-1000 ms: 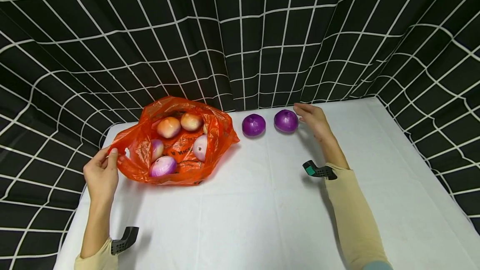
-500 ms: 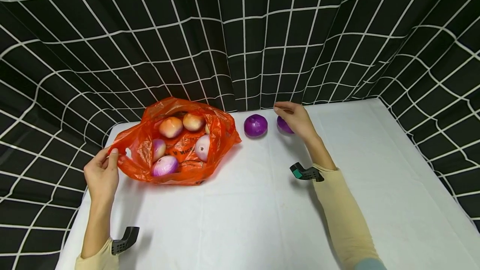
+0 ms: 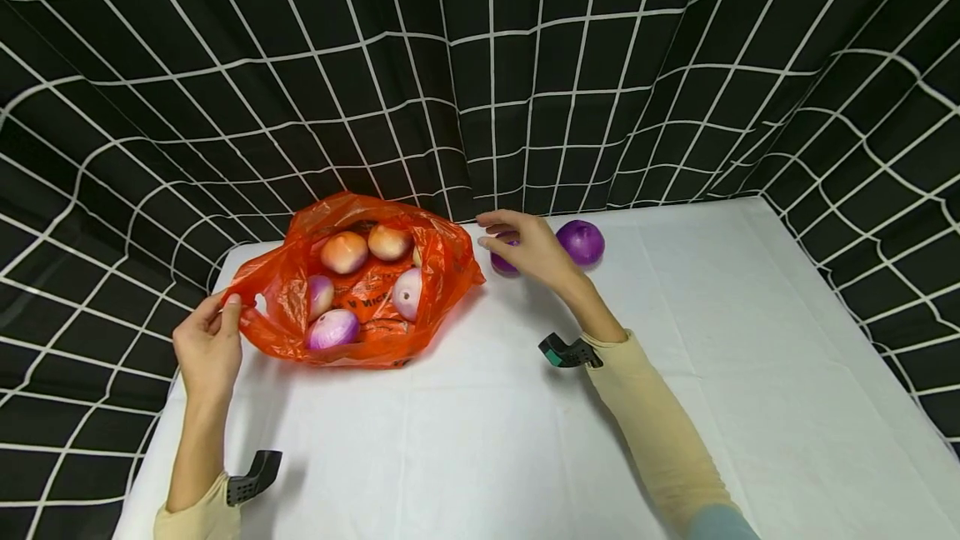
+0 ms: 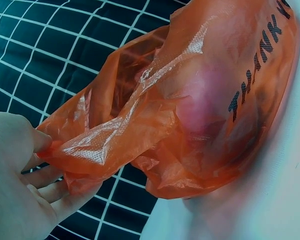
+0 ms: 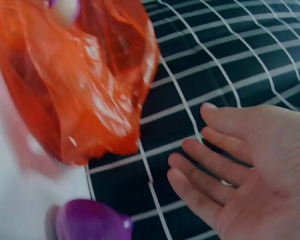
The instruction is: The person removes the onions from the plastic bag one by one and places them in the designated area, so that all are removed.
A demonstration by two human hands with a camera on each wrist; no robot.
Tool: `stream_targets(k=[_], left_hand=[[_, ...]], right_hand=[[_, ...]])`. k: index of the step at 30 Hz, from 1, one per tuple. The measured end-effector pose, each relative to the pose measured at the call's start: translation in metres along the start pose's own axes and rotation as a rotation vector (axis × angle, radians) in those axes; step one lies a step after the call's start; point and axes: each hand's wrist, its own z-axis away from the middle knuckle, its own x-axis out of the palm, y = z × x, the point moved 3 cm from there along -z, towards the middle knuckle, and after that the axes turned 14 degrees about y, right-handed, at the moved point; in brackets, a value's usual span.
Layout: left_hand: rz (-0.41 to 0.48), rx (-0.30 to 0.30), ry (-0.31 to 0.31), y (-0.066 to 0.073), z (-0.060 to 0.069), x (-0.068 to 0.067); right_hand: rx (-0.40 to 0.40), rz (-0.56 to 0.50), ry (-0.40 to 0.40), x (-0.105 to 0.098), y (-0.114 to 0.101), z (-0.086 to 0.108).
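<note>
My left hand pinches the left edge of a thin red plastic bag, near a hole in it; the left wrist view shows the bag's edge between thumb and fingers. Several onions lie inside the open-mouthed bag, among them an orange-tinted onion and a purple-white onion. My right hand is over a purple onion on the table, partly hiding it. In the right wrist view the fingers are extended, apart from that onion, holding nothing. Right of the hand sits another purple onion.
A white-covered table carries everything. Behind it and along both sides hangs a black curtain with white grid lines, close to the bag's back edge. Black devices, such as the left wrist device, are worn at both wrists.
My right hand has moved left, from beside the right purple onion, past it, to over the left purple onion. The left hand keeps holding the bag's edge; both onions stay in place.
</note>
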Motion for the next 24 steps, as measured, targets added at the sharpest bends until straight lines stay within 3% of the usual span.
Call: stream_targets(k=[10,24], left_hand=[[-0.004,-0.022,-0.009,0.0,0.001,0.002],[0.01,-0.035,-0.001,0.001,0.001,0.002]], right_hand=[[-0.169,0.083,-0.184,0.049,-0.026,0.004],[-0.275,0.089,-0.349,0.107,-0.046,0.017]])
